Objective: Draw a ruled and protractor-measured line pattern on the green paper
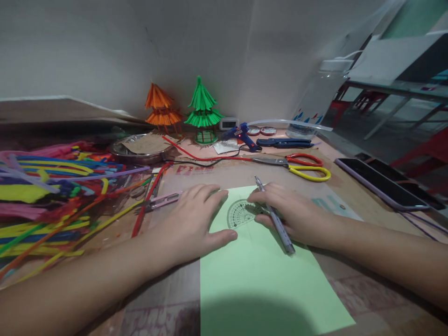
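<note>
A light green sheet of paper lies on the table in front of me. On its upper part rests a clear protractor with black markings. My left hand lies at the sheet's upper left edge, fingers apart, just left of the protractor, and holds nothing. My right hand is closed round a grey pen, its thumb and forefinger at the protractor's right side. The pen slants across that hand, one end pointing up and away, the other down over the paper.
Pipe cleaners pile up at left by a metal bowl. An orange model and a green one stand behind. A glue gun, pliers and scissors lie beyond the paper; a phone lies right.
</note>
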The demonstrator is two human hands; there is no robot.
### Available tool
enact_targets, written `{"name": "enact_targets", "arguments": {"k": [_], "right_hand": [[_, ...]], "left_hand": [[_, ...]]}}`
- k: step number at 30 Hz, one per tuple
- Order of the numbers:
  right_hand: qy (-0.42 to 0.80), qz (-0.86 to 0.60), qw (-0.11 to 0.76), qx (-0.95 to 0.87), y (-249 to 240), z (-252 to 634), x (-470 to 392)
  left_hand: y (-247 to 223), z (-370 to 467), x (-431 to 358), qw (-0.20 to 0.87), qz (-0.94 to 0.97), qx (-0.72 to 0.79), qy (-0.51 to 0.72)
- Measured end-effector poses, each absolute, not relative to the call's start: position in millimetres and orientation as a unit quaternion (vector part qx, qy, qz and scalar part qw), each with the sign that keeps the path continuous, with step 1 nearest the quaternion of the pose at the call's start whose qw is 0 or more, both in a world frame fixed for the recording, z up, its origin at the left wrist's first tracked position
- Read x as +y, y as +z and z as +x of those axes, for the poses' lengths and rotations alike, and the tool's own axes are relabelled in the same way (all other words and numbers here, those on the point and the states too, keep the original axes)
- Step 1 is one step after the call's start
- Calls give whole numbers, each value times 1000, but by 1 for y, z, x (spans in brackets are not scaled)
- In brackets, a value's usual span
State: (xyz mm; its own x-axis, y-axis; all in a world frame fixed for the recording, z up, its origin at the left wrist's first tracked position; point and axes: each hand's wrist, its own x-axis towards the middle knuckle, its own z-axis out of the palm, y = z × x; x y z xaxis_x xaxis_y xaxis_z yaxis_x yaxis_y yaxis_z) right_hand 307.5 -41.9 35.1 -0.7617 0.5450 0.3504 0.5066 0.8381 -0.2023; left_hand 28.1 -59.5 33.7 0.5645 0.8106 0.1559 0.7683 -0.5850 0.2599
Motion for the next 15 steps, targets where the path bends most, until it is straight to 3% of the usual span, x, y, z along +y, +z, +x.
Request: {"name": "enact_targets", "arguments": {"k": [15], "right_hand": [[80,-224,206,-949,39,307,-48]], "left_hand": [[33,23,-53,112,889,407,180]]}}
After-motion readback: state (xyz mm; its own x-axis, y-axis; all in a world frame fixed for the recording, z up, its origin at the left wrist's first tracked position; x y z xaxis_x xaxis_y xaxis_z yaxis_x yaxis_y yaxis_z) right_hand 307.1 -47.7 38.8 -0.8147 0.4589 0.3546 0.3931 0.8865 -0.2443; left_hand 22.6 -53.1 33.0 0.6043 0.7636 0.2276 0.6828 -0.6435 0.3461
